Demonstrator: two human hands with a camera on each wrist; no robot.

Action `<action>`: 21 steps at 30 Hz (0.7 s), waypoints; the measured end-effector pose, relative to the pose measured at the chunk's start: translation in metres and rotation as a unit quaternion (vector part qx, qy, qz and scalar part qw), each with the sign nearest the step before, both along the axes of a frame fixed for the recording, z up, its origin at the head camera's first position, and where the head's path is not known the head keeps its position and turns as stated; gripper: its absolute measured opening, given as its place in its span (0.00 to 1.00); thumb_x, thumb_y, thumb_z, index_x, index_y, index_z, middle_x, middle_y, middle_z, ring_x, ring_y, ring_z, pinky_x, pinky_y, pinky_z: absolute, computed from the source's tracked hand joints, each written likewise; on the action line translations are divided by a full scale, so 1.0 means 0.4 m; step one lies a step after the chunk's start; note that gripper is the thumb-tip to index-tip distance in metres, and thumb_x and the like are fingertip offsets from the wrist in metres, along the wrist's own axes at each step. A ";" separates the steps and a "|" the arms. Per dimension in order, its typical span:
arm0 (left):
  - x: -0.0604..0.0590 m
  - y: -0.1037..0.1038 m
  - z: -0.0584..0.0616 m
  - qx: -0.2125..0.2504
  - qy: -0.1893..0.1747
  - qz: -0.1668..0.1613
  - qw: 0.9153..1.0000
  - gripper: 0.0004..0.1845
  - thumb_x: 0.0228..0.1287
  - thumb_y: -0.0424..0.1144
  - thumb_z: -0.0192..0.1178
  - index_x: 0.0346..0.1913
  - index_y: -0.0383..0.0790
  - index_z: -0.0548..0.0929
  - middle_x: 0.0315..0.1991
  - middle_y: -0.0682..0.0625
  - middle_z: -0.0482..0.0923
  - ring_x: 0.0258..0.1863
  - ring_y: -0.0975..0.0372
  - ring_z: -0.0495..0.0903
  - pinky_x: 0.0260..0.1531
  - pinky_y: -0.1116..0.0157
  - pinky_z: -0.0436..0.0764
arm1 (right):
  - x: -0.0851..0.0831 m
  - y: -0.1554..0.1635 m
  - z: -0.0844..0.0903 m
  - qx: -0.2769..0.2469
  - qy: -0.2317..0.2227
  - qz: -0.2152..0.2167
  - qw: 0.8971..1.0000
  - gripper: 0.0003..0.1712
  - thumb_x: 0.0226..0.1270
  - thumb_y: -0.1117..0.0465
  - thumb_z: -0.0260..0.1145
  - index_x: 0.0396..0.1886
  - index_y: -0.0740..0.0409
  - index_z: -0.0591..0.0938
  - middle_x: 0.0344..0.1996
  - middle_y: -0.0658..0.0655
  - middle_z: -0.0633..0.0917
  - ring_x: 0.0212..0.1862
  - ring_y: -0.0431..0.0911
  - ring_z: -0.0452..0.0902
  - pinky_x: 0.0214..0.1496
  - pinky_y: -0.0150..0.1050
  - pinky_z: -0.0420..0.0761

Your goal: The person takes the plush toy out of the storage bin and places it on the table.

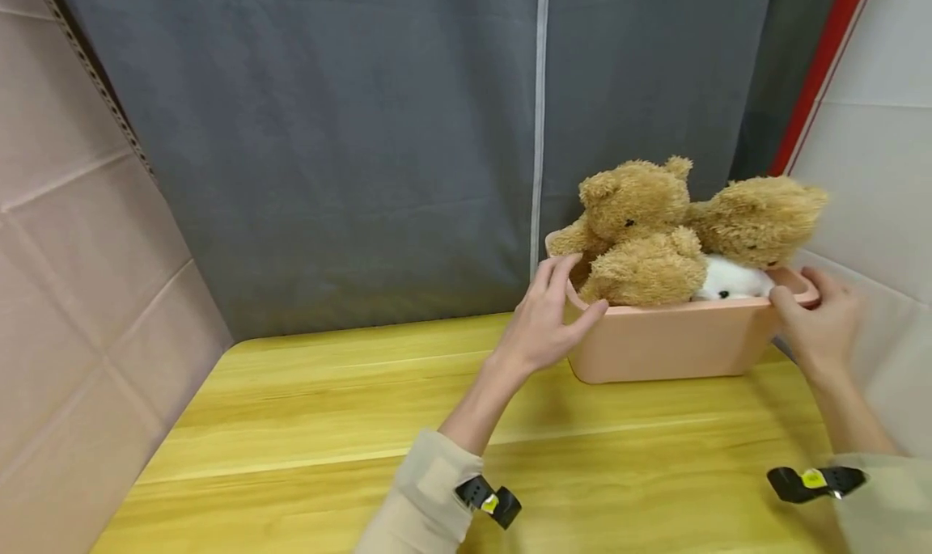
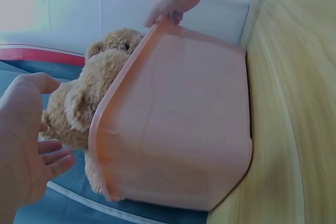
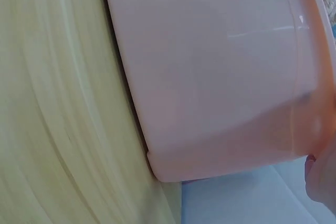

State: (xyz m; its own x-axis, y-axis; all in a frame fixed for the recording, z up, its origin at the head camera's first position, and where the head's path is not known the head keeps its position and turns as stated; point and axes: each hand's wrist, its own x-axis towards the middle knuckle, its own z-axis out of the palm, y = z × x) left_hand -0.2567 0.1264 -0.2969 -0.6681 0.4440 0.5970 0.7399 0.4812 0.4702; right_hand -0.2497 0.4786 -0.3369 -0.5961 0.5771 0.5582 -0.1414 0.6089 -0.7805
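Note:
A pink plastic storage bin [image 1: 670,345] stands on the wooden tabletop, filled with plush toys. Two tan teddy bears [image 1: 635,202] poke above its rim, one at the left and one at the right [image 1: 757,214]. Between them lie another tan furry part [image 1: 648,272] and a white plush toy [image 1: 731,279] with a dark eye. At the bin's right end my right hand [image 1: 826,319] grips the rim, fingers curled over it. My left hand [image 1: 542,315] is at the left corner; in the left wrist view its loosely bent fingers [image 2: 58,158] are apart from the rim.
The yellow wood-grain table [image 1: 328,425] extends to the left of the bin. Behind it hangs a dark grey curtain [image 1: 328,133] with a white vertical stripe. Pale panels [image 1: 73,255] border the left side, and a white wall [image 1: 881,174] with red edging stands close at the right.

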 end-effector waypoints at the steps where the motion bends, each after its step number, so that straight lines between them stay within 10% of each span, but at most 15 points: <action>1: -0.005 0.013 0.001 -0.001 0.001 -0.002 1.000 0.37 0.72 0.53 0.58 0.76 0.43 0.60 0.71 0.44 0.62 0.67 0.57 0.69 0.63 0.57 0.74 | -0.001 0.002 -0.003 0.000 0.002 -0.002 1.000 0.30 0.57 0.60 0.59 0.58 0.70 0.81 0.41 0.48 0.74 0.39 0.27 0.56 0.41 0.32 0.60; 11: -0.049 0.141 0.001 -0.014 0.038 0.007 0.999 0.40 0.67 0.54 0.63 0.76 0.41 0.62 0.69 0.41 0.62 0.65 0.52 0.69 0.65 0.47 0.68 | -0.024 0.016 -0.036 0.024 0.036 -0.004 0.999 0.28 0.57 0.62 0.60 0.58 0.71 0.81 0.40 0.54 0.73 0.39 0.28 0.56 0.39 0.35 0.59; 21: -0.088 0.220 -0.008 -0.045 -0.003 0.072 0.996 0.47 0.57 0.60 0.70 0.77 0.53 0.61 0.69 0.42 0.62 0.60 0.51 0.72 0.43 0.58 0.81 | -0.034 0.012 -0.059 0.016 0.107 -0.020 0.994 0.28 0.57 0.63 0.63 0.58 0.68 0.82 0.39 0.44 0.71 0.40 0.27 0.61 0.41 0.30 0.61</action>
State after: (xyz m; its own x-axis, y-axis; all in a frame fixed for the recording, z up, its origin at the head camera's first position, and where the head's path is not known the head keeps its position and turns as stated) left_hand -0.2917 0.2144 -0.3001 -0.7322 0.3945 0.5552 0.6574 0.6224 0.4248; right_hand -0.2631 0.4833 -0.3604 -0.4386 0.5779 0.6882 -0.2774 0.6414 -0.7153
